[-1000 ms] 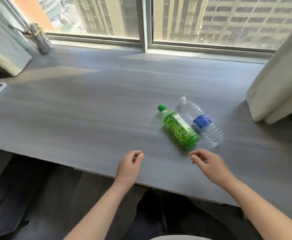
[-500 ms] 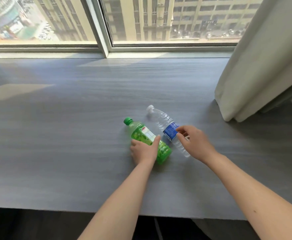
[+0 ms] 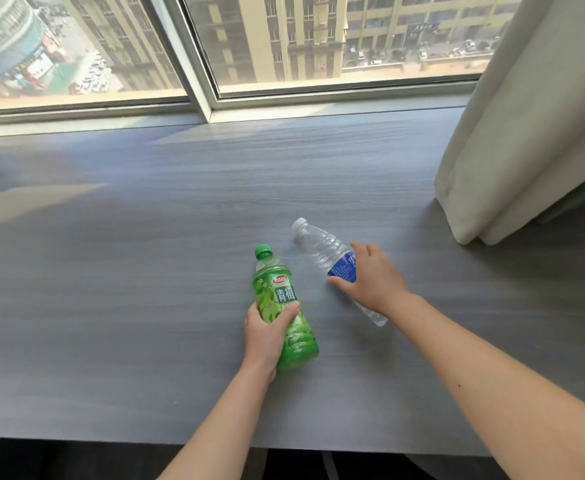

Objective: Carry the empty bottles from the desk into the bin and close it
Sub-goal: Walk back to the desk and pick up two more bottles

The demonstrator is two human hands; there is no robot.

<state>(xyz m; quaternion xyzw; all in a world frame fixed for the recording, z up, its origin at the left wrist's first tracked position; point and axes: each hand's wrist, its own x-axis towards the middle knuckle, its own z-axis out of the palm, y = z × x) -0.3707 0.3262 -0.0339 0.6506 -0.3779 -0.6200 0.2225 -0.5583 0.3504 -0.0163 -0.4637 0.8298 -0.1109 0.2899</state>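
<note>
Left hand wrapped round lower body of green translucent plastic tea bottle with green screw cap, lower centre of frame; thumb across the label's lower edge, fingers hidden beneath, so closed firmly on it. Grip set low on the barrel, probably to lift the bottle clear in one motion. Bottle appears raised or tipped off the grey wood-grain desk top, though contact at the base cannot be confirmed from this angle.

Right hand laid over the blue-labelled middle of clear ribbed plastic water bottle with white cap, just right of centre. Fingers curled partway over the label, thumb below it; grasp forming, not yet fully closed. Bottle lying on its side on the desk, cap pointing to upper left.

One bottle per hand: evidently to take both in a single trip.

Both bottles capped, no liquid visible, no crushing noted. Bottles apart, not touching.

Bin not in frame. Cream fabric curtain at right edge, well clear of both hands.
</note>
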